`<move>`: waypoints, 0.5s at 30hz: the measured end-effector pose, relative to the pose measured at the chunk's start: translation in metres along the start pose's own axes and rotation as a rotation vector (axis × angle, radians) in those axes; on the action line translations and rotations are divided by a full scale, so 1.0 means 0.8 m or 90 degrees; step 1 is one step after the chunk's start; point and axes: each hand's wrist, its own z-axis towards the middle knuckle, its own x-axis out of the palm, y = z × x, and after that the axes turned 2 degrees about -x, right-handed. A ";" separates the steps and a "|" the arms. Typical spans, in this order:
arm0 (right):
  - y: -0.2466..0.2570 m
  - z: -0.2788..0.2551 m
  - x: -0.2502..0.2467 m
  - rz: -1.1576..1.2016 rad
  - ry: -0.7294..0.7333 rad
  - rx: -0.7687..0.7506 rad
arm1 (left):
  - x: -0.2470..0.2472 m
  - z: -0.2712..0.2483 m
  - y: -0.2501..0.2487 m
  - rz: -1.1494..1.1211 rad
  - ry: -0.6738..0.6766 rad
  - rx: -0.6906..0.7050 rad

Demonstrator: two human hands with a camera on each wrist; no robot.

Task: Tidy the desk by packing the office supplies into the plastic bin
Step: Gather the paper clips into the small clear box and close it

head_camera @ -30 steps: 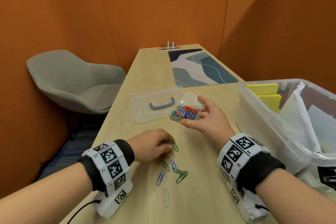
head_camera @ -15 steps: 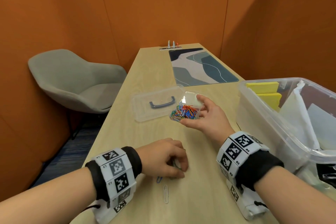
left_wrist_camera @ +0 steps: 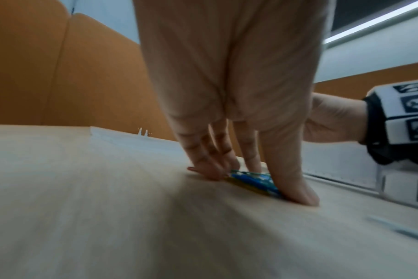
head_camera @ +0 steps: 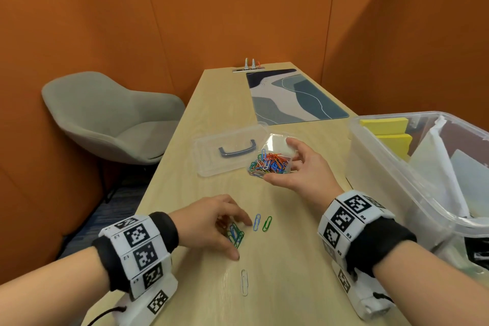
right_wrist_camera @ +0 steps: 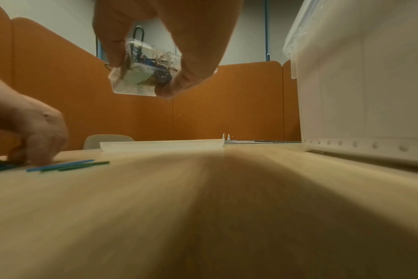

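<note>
Paper clips (head_camera: 235,236), blue and green, bunched on the wooden desk (head_camera: 285,272) under the left hand (head_camera: 209,222), thumb and fingertips closed in around the bunch and pressing on it. Two loose clips (head_camera: 262,223) just right of it; one white clip (head_camera: 244,282) nearer. Right hand (head_camera: 299,167) holds a small clear box (head_camera: 272,160) of coloured clips above the desk, fingers clamped on its sides. Clear lid (head_camera: 227,149) lies left of the box. Plastic bin (head_camera: 391,182) at right, holding yellow pads (head_camera: 383,127).

The plastic bin (head_camera: 391,180) stands on the surface (head_camera: 291,286) at the right. The lid (head_camera: 227,151) lies left of the clip box (head_camera: 275,159). Loose paper clips (head_camera: 260,222) lie nearer, with a mat (head_camera: 293,98) behind and a chair (head_camera: 105,119) at the left.
</note>
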 end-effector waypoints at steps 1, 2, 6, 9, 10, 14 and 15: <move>0.000 0.000 0.000 0.001 0.002 0.001 | -0.002 0.002 0.000 -0.025 -0.004 -0.002; 0.000 -0.001 -0.001 0.002 0.003 0.000 | -0.003 0.005 0.000 -0.036 -0.005 -0.006; -0.001 0.000 0.000 0.001 0.006 0.005 | -0.008 0.015 -0.001 -0.025 0.008 -0.021; -0.001 0.000 0.000 0.003 0.007 0.008 | -0.009 0.020 -0.001 -0.019 0.019 -0.025; -0.002 0.000 -0.001 0.005 0.006 0.008 | -0.010 0.021 -0.002 -0.022 0.022 -0.028; -0.003 0.001 0.001 0.008 0.005 0.008 | -0.041 0.013 -0.021 -0.132 -0.021 -0.008; -0.004 0.001 0.001 0.007 0.003 0.008 | -0.055 0.013 -0.030 -0.166 -0.054 0.011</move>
